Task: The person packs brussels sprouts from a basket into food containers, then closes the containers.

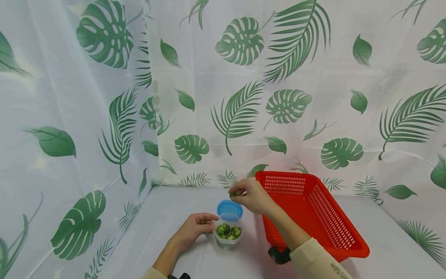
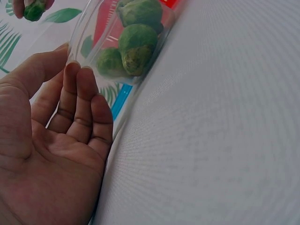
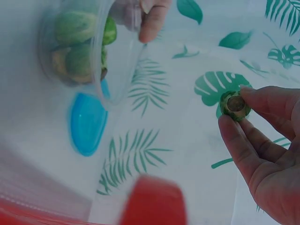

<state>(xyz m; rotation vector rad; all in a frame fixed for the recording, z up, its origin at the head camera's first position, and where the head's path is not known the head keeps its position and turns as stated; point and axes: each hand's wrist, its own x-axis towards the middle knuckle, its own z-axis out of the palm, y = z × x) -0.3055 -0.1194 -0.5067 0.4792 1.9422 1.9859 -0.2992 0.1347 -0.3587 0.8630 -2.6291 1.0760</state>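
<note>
In the head view, a small clear plastic container (image 1: pixel 228 241) stands on the table with several Brussels sprouts (image 1: pixel 223 229) inside. My left hand (image 1: pixel 198 228) is at its left side; in the left wrist view, thumb and fingertips (image 2: pixel 86 77) pinch the rim of the container (image 2: pixel 79 35). My right hand (image 1: pixel 252 197) is raised beyond the container, near the red basket's left rim. Between its thumb and fingers it pinches a single Brussels sprout (image 3: pixel 235 105), stem end showing in the right wrist view. A blue lid (image 1: pixel 230 209) lies just behind the container.
A large red plastic basket (image 1: pixel 334 211) with slotted walls stands on the right, beneath my right forearm. White table surface (image 1: pixel 146 240) extends to the left. A leaf-printed white curtain (image 1: pixel 240 97) hangs behind and on the left.
</note>
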